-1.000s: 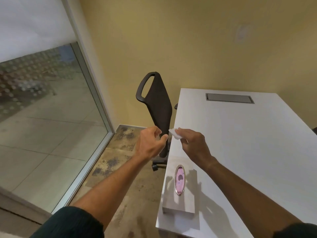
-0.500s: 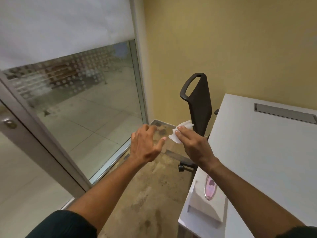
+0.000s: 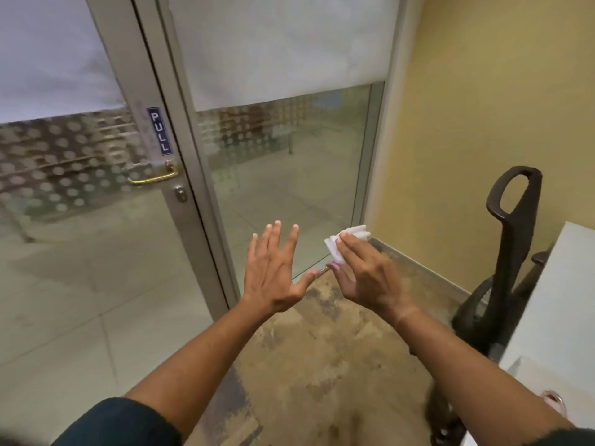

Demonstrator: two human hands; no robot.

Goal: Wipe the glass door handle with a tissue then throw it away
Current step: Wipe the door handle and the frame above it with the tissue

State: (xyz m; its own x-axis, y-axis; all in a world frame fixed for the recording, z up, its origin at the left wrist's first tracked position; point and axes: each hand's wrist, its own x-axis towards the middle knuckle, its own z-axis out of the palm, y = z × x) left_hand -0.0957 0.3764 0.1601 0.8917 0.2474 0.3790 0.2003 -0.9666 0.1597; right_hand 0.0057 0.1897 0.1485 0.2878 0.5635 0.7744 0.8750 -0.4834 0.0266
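Your right hand [image 3: 367, 275] fingers pinching the tissue [image 3: 346, 241], your left hand [image 3: 273, 272] fingers spread, empty, handle [image 3: 153, 178] well apart up left

White tissue [image 3: 347, 242]; brass door handle [image 3: 154, 177]; black chair [image 3: 512, 239]; yellow wall [image 3: 502, 101].

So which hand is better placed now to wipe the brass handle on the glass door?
The right hand, probably: it already pinches the folded tissue. The left hand is open and empty, though it hangs nearer the door handle, which sits up and to the left. Neither hand touches it yet.
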